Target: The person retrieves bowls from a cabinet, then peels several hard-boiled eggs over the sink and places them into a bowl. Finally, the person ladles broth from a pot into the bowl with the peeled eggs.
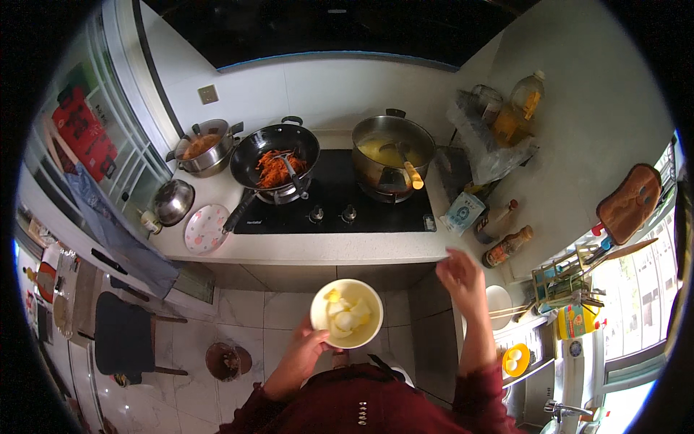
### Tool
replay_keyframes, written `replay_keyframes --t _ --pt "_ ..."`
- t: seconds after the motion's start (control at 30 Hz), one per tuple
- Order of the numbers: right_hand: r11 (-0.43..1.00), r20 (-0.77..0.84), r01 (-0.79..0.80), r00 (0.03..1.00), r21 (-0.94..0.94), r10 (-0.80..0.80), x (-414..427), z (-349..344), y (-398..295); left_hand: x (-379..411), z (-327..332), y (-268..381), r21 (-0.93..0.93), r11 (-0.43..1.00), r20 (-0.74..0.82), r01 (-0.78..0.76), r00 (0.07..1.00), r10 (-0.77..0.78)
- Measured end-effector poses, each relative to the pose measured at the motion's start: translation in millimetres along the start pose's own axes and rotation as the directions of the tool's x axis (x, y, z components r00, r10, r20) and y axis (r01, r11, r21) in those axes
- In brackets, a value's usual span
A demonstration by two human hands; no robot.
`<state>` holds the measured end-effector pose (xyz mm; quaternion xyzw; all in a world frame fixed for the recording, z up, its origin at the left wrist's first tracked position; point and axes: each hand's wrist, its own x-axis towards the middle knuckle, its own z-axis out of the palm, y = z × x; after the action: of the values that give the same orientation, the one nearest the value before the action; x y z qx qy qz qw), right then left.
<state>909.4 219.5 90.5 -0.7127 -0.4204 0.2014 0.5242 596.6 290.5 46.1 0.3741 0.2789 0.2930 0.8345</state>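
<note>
My left hand (305, 350) grips the rim of a cream-coloured bowl (320, 329), thumb over its edge. Inside lie pale pieces (347, 317) with some yellow, which look like cut boiled egg. The bowl is in front of my body, below the counter's front edge. My right hand (463, 279) is raised at the counter's right corner, fingers loosely bent, with nothing visible in it. Ahead of me, a black wok (255, 146) holds shredded carrot (276, 168) and a metal spatula (293, 172). To its right a steel pot (374, 160) contains yellowish liquid and a wooden-handled ladle (413, 174).
Left of the wok are a dotted plate (206, 228), an upturned steel bowl (174, 200) and a lidded pot (203, 160). Sauce bottles (509, 247) and a blue-white packet (463, 211) stand at right. Near the sink, a yellow bowl (508, 369) holds eggs. A bin (222, 361) is on the floor.
</note>
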Motion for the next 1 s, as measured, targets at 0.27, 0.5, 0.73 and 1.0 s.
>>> replay_keyframes --t 0.27,0.5,0.73,1.0 --pt "0.649 0.240 0.510 0.854 -0.565 -0.462 207.2 20.3 39.3 37.1 -11.6 22.6 -0.011 0.995 -0.242 -0.096 0.966 0.091" --pt "0.412 0.554 0.663 0.749 -0.625 -0.365 286.8 39.8 49.1 95.0 9.5 47.6 0.025 0.988 -0.364 -0.155 0.919 0.153" --pt "0.955 -0.054 0.224 0.970 -0.196 -0.239 317.9 24.0 49.5 160.7 18.6 59.5 0.036 0.985 -0.319 -0.171 0.932 0.173" --pt "0.838 -0.208 -0.157 0.930 0.523 0.304 309.1 -6.6 66.1 220.2 11.3 80.6 -0.015 0.990 -0.251 -0.141 0.959 0.133"
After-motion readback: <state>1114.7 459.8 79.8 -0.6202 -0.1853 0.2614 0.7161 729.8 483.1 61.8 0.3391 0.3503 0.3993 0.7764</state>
